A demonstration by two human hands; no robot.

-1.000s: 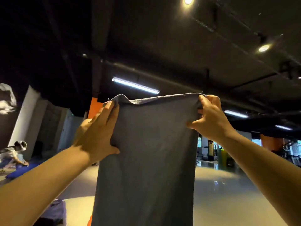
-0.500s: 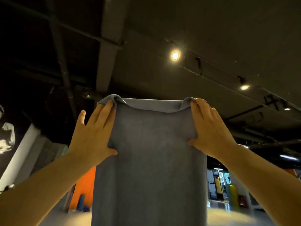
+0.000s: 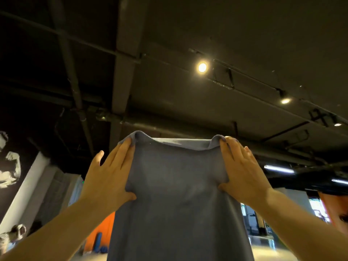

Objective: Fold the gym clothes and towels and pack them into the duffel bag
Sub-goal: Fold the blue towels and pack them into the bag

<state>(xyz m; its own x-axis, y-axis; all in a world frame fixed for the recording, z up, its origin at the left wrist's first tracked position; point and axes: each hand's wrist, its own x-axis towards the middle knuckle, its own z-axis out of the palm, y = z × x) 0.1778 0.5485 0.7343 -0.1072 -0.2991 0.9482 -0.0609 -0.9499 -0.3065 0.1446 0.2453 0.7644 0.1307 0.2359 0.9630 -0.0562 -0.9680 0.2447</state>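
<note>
Nearest the camera, two bare forearms rise from the lower corners and meet one grey towel (image 3: 178, 194), held up in front of the face. The left hand (image 3: 109, 178) holds the towel's upper left corner: its thumb presses the near face of the cloth while the straight fingers run up the side edge, and the top corner bunches over the fingertips, so the cloth is pinched between thumb and fingers. The right hand (image 3: 243, 172) mirrors this at the upper right corner, thumb on the near face and fingers up along the edge, with the corner bulging over them. Both hands are gripping; neither is free.

The towel hangs straight down from the two hands, its long axis vertical, and its lower end runs out of the bottom of the picture. Its top edge sags a little between the hands. The hands sit level with each other, one on each side of the towel, and neither is plainly nearer the cloth. The likely next fold turns on this: the corners lie directly left and right of each other, so bringing one hand across to the other would halve the towel along its length.

Count: one towel, two hands. No duffel bag and no other clothes are in view.

Beyond the towel, low to its left, stand an orange wall panel (image 3: 102, 228) and a pale pillar (image 3: 26, 187). Above the towel runs a dark ceiling with pipes and three round spotlights, the brightest (image 3: 202, 67) just up and right of it.
</note>
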